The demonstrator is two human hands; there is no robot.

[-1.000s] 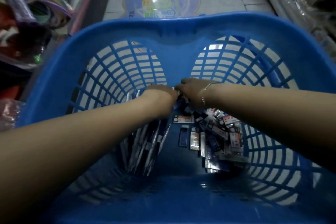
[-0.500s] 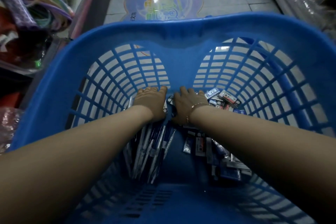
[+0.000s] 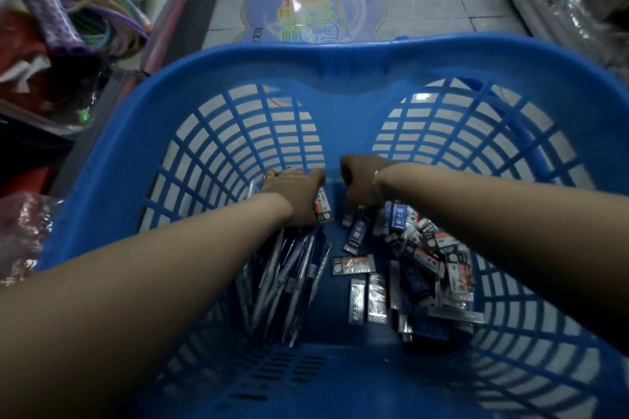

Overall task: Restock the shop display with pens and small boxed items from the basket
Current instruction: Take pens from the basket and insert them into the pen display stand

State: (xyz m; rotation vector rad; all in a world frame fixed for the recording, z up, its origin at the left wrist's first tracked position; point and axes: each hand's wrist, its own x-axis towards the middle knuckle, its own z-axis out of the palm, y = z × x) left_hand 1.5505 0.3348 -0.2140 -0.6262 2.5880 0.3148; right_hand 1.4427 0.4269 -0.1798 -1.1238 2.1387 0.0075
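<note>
A blue plastic basket (image 3: 357,78) fills the view. Several pens (image 3: 286,275) lie in a bundle on its floor at the left. A heap of small boxed items (image 3: 422,258) lies at the right. My left hand (image 3: 292,194) rests over the far ends of the pens, and a small red-and-white box (image 3: 323,207) sticks out from under its thumb side, held there. My right hand (image 3: 360,180), with a thin bracelet on the wrist, is curled knuckles-up at the far end of the box heap. Its fingertips point down and are hidden.
The basket stands on a tiled floor with a blue floor sticker (image 3: 313,0) beyond its far rim. Packed goods and coloured tubing (image 3: 81,20) crowd the shelf at the left. Goods in clear wrap (image 3: 578,0) line the right side.
Both hands were lying flat side by side at the basket's far end. They have since moved apart, the right hand has curled over the boxes, and a box now shows under the left hand.
</note>
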